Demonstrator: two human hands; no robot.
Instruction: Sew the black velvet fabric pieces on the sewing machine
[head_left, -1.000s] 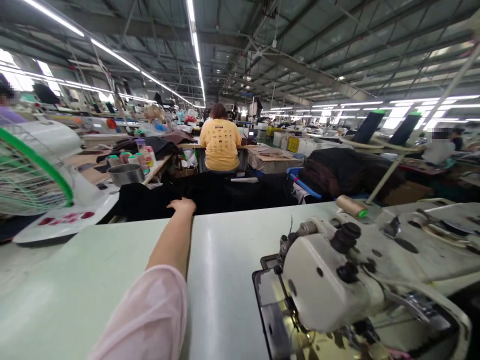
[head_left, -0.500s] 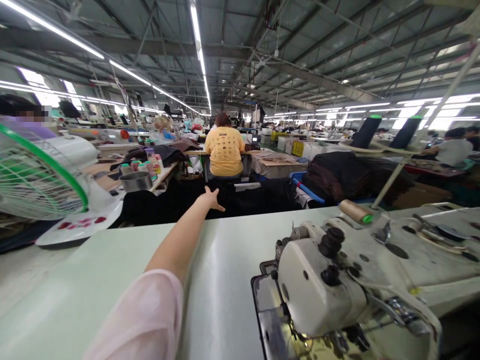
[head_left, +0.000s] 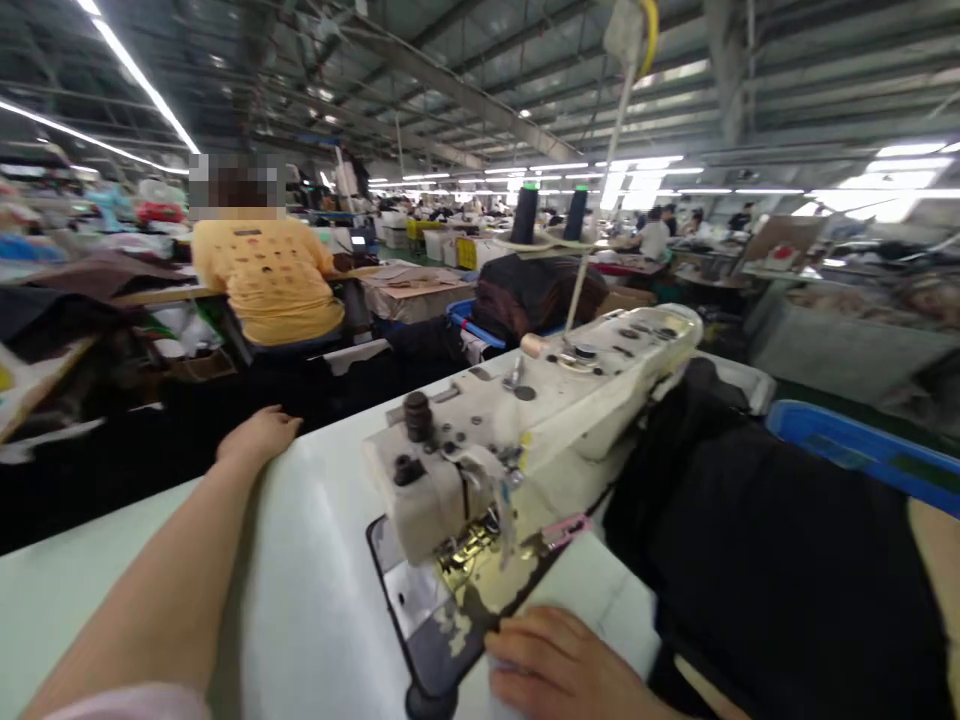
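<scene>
Since 0.5 s ago, the view has swung so that the sewing machine [head_left: 450, 440] sits mid-frame, the right hand [head_left: 559, 655] has come into sight, and the left hand [head_left: 259, 437] has drawn its spread fingers together. Clock hours run around the machine's head.

At 9 o'clock, the left hand's fingers are narrow and bent at the table's far edge, beside the black cloth [head_left: 112, 480] lying just beyond it; whether they grip it, I cannot tell. Between 4 and 5 o'clock, the right hand's fingers lie side by side, slightly bent, near the metal plate [head_left: 431, 650]; whether anything is under them is hidden. Both arms reach over the pale green table [head_left: 300, 580].

Farther out, a pink tool [head_left: 566, 532] lies between 3 and 4 o'clock. Dark fabric [head_left: 765, 550] hangs just past 3, with a blue bin [head_left: 832, 440] behind it. Around 1 o'clock stand 2 thread cones [head_left: 526, 218], with a dark cloth stack [head_left: 536, 285] beneath them in view. Between 10 and 11, 1 person in a yellow shirt [head_left: 266, 275] sits back-on.
</scene>
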